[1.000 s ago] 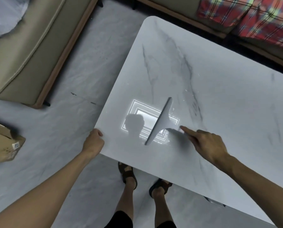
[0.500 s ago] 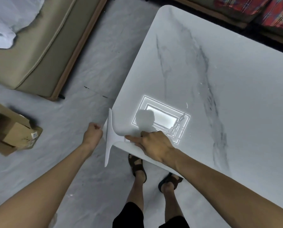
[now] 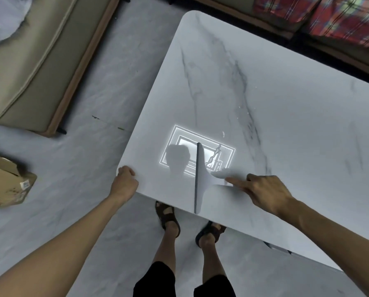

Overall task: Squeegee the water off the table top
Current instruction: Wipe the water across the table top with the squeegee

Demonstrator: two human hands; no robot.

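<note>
The right hand (image 3: 265, 195) is gripping the white squeegee (image 3: 198, 179) by its handle, forefinger stretched along it, blade standing on the marble table top (image 3: 275, 93) at lower centre of frame. The left hand (image 3: 124, 182) is curling over the near corner. Water streaks (image 3: 214, 158) are lying right of the blade, so a leftward pull risks missing them.
</note>
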